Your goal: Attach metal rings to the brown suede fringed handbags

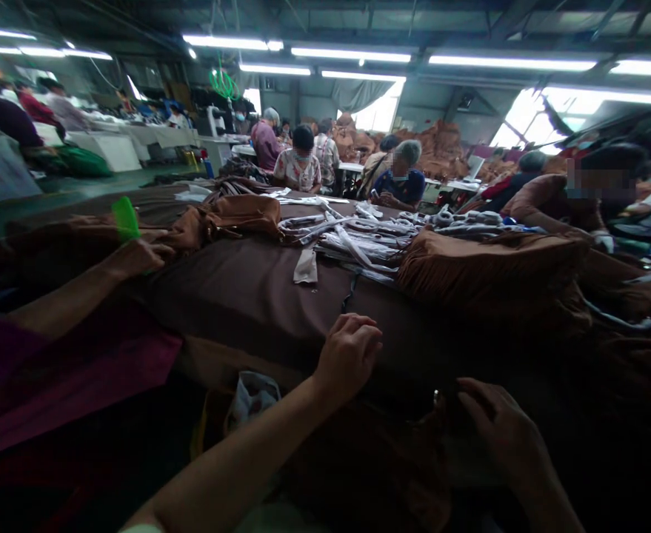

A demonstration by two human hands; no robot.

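My left hand (348, 357) is over the near edge of the brown-covered table, its fingers curled together; whatever may be in them is hidden. Just beyond its knuckles a thin dark cord (350, 290) lies on the cloth. To the right and lower, my right hand (497, 423) has its fingers stretched forward and slightly apart. It is beside a dim brown leather or suede piece (414, 455) in front of my body. A small shiny metal part (436, 395) shows between the two hands. Deep shadow hides where the fingers touch the piece.
White strips and grey rolled straps (352, 233) are heaped mid-table, near a pale tag (306, 266). A fringed brown suede piece (492, 259) lies right. At left, a co-worker's hand (136, 257) is near a brown bag (244, 215) and green plastic (126, 219). Other people sit beyond.
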